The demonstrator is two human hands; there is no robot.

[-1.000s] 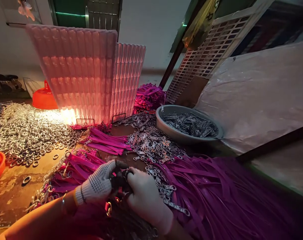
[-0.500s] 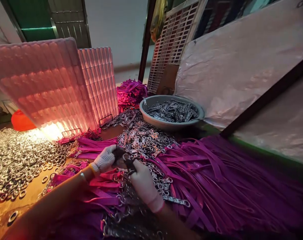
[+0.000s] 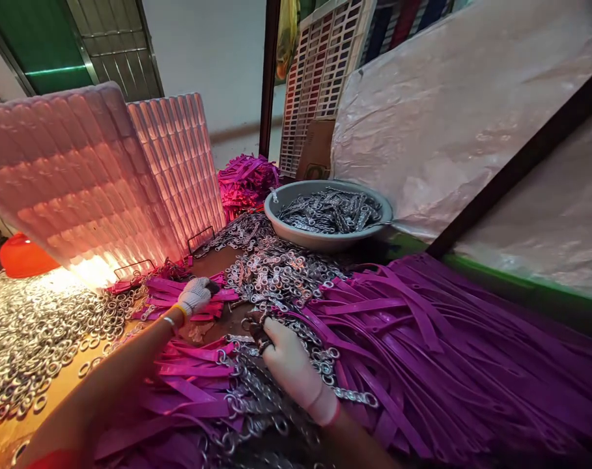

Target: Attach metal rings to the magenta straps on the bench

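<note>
My left hand (image 3: pixel 196 296), in a pale glove with dark fingertips, reaches over a small bundle of purple straps (image 3: pixel 163 290); its fingers are bent, and what they touch is hidden. My right hand (image 3: pixel 286 361), gloved too, has its dark-tipped fingers closed on a metal ring (image 3: pixel 247 324). Beneath and beside it lie metal chains (image 3: pixel 256 384). More purple straps with rings (image 3: pixel 195 371) lie between my forearms. A heap of chain pieces (image 3: pixel 286 270) is just beyond my hands.
Many long purple straps (image 3: pixel 403 339) spread over the right. A grey basin (image 3: pixel 320 242) of chain pieces stands behind. Loose rings (image 3: pixel 27 345) cover the left, near an orange-red bowl (image 3: pixel 27 256) and upright ribbed translucent panels (image 3: pixel 81 176). A purple pile (image 3: pixel 247 182) sits farther back.
My left hand has moved away from my right, leftward onto the small strap bundle. My right hand has shifted slightly right and down. The view has turned slightly.
</note>
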